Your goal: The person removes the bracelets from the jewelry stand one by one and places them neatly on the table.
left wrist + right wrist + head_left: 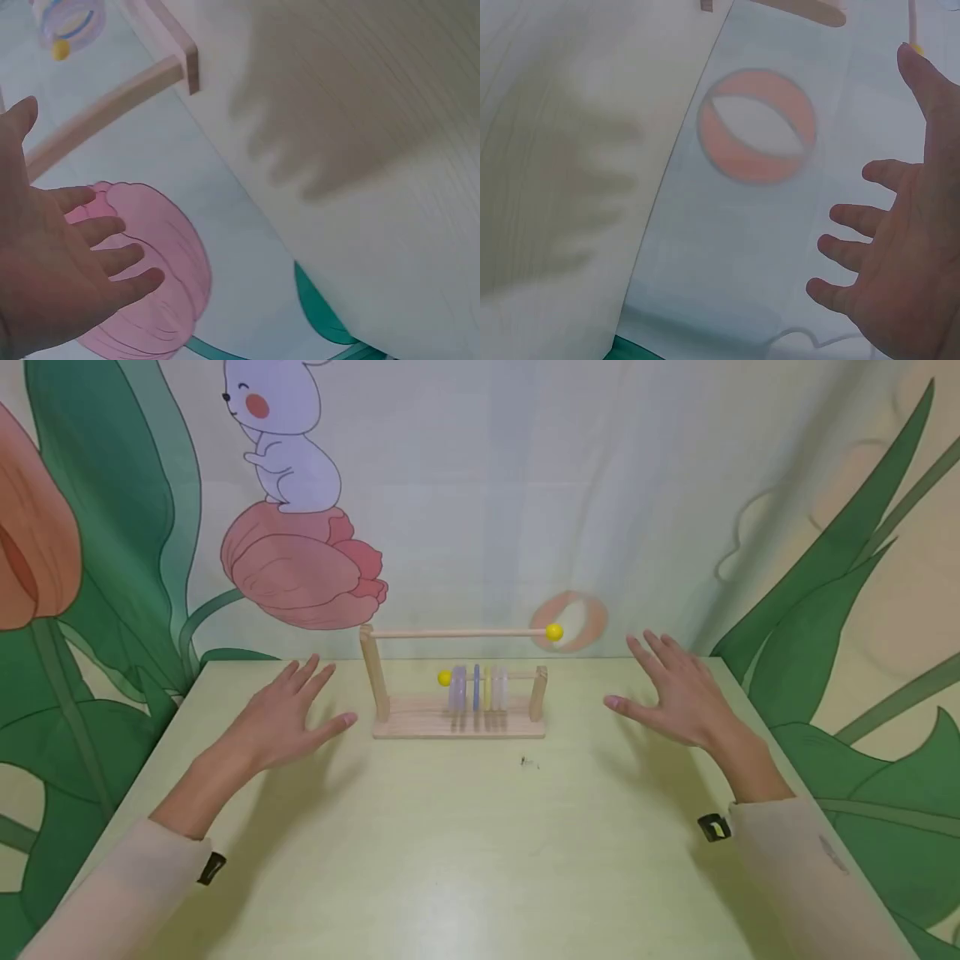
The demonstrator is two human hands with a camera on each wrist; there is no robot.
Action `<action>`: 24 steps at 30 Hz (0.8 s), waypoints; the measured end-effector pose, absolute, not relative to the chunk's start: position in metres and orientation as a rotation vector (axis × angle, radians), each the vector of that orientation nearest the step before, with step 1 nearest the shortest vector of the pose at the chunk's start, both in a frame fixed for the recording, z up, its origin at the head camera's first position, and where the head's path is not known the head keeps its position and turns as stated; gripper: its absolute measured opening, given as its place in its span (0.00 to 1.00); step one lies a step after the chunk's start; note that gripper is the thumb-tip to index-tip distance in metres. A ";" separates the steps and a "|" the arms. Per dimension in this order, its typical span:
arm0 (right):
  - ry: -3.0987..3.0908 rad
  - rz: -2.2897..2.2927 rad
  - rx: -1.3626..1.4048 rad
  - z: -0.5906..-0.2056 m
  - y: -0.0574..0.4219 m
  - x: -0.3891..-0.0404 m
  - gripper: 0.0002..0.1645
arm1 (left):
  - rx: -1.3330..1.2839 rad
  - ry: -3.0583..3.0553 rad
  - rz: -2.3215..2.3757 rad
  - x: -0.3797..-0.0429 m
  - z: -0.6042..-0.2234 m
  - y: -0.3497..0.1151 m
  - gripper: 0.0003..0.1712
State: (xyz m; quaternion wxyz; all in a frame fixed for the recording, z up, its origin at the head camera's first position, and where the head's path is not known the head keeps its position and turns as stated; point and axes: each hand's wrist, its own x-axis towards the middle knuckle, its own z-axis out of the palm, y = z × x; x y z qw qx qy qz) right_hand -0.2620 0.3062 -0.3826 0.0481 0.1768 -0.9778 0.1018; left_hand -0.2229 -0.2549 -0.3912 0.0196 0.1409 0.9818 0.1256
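A wooden stand (459, 729) with two posts is at the middle of the table's far side. From its taller left post a bare upper rod (465, 633) runs right to a yellow ball (554, 632). The lower rod, fixed to the short right post (538, 695), carries several rings, among them purple rings (458, 688), a blue ring (476, 687) and a yellow ring (487, 687); another yellow ball (445, 678) caps it. My left hand (281, 718) hovers left of the stand, fingers spread. To the right, my right hand (678, 697) hovers likewise, holding nothing.
The pale table (420, 843) ends at a curtain (465, 485) printed with a rabbit, tulips and leaves. Small dark marks (528, 763) show on the tabletop in front of the stand. Both sleeves have a dark clip at the cuff.
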 end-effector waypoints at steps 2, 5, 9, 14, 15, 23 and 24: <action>-2.975 0.321 0.554 -0.382 0.306 -0.258 0.63 | 0.451 3.022 0.378 -0.216 -0.390 -0.252 0.59; -2.962 0.326 0.577 -0.382 0.305 -0.252 0.63 | 0.479 2.974 0.391 -0.203 -0.385 -0.246 0.62; -2.939 0.343 0.604 -0.384 0.303 -0.246 0.61 | 0.560 2.919 0.450 -0.187 -0.376 -0.234 0.62; -2.914 0.449 0.637 -0.388 0.296 -0.244 0.60 | 0.722 2.901 0.565 -0.181 -0.368 -0.214 0.55; -2.911 0.482 0.639 -0.388 0.294 -0.244 0.60 | 0.751 2.906 0.582 -0.182 -0.368 -0.210 0.53; -2.913 0.725 0.610 -0.404 0.272 -0.245 0.60 | 0.812 2.937 0.739 -0.206 -0.381 -0.181 0.50; -2.909 0.757 0.601 -0.406 0.269 -0.245 0.60 | 0.810 2.936 0.763 -0.210 -0.385 -0.177 0.50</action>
